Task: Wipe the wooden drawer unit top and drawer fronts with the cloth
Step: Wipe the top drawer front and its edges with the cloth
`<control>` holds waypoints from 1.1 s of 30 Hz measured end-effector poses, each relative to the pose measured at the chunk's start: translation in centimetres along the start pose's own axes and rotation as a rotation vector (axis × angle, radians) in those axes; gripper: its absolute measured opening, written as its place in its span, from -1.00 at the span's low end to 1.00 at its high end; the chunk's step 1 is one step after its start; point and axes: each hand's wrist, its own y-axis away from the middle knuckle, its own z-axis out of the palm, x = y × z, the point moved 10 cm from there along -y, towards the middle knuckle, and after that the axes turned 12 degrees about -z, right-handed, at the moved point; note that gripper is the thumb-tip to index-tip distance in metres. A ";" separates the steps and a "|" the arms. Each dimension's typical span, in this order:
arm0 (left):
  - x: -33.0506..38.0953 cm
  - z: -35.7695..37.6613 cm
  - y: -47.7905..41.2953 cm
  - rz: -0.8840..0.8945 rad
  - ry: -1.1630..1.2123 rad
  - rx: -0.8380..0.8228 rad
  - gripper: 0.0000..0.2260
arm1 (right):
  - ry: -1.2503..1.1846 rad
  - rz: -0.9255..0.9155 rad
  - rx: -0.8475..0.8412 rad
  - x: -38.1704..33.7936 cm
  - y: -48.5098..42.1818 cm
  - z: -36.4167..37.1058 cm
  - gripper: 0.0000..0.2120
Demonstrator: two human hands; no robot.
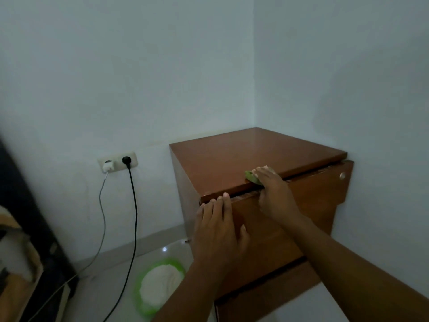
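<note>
Where the right hand pinches the green cloth over the front lip of the drawer unit, sweep sideways with even pressure. Left hand, flat below-left of that grip, appears to steady the drawer front.

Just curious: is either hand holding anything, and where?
The right hand grips the green cloth, mostly hidden under its fingers; the left hand rests on the drawer front, holding nothing.

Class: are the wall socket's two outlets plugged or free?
Both plugged: the wall socket holds a white charger on the left and a black plug on the right.
</note>
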 end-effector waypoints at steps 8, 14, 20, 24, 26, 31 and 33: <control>1.2 -0.5 -2.4 -0.031 -0.096 -0.045 -0.27 | -0.041 -0.028 -0.066 0.3 -0.6 -0.3 -0.50; 1.7 -0.5 -3.1 -0.037 -0.113 -0.088 -0.28 | -0.068 -0.019 -0.085 0.5 -0.6 -0.4 -0.51; 1.8 -0.2 -2.9 -0.059 -0.126 -0.106 -0.24 | -0.108 -0.016 -0.078 0.4 0.2 -1.0 -0.50; 2.2 0.1 -3.2 -0.087 -0.111 -0.150 -0.17 | -0.095 -0.033 -0.061 0.2 0.9 -1.8 -0.51; 2.3 0.1 -3.1 -0.094 -0.108 -0.174 -0.14 | -0.091 -0.039 -0.063 0.1 1.4 -2.1 -0.51; 1.5 -1.0 -1.2 -0.048 -0.038 -0.082 -0.25 | -0.092 -0.023 -0.087 0.0 2.2 -2.4 -0.51; -0.5 -2.1 0.3 -0.075 0.014 0.018 -0.34 | -0.107 -0.023 -0.068 -0.6 2.2 -2.7 -0.49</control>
